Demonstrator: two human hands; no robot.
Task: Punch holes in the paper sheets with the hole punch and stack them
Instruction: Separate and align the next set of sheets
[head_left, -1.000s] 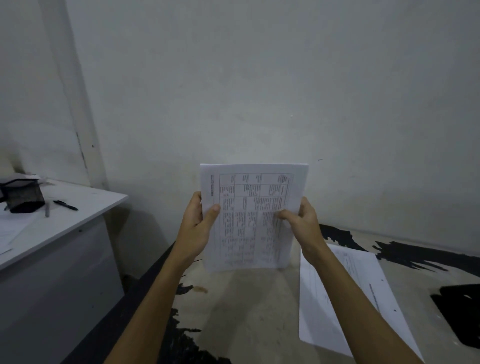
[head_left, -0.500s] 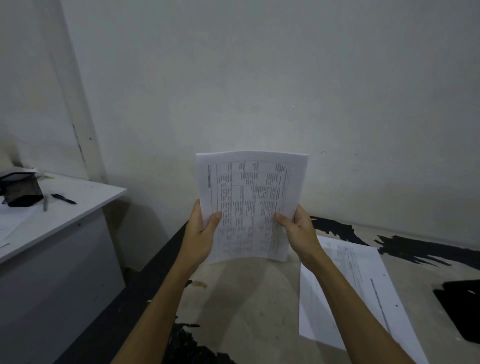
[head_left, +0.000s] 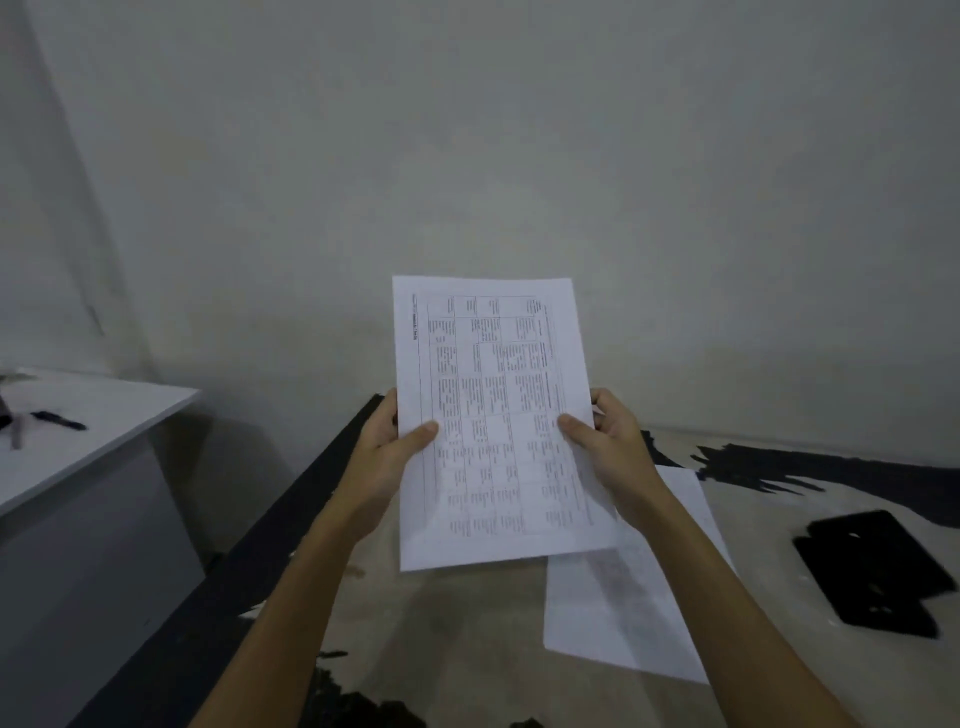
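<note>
I hold a thin bundle of printed paper sheets (head_left: 493, 415) upright in front of me, a table of text facing me. My left hand (head_left: 387, 462) grips its left edge with the thumb on the front. My right hand (head_left: 610, 457) grips the right edge the same way. Below and to the right, a white paper stack (head_left: 628, 618) lies flat on the worn beige and black tabletop (head_left: 467, 649). A black flat object (head_left: 878, 571), possibly the hole punch, lies at the right; its shape is unclear.
A white desk (head_left: 104, 431) stands at the left, lower and apart from my table, with a black pen (head_left: 57, 420) and a grey pen on it. A plain wall (head_left: 519, 156) closes the space right behind the table.
The sheets now show full length and sit lower and further right in view. Both hands shifted right with them, and my view turned so the left desk slid toward the edge.
</note>
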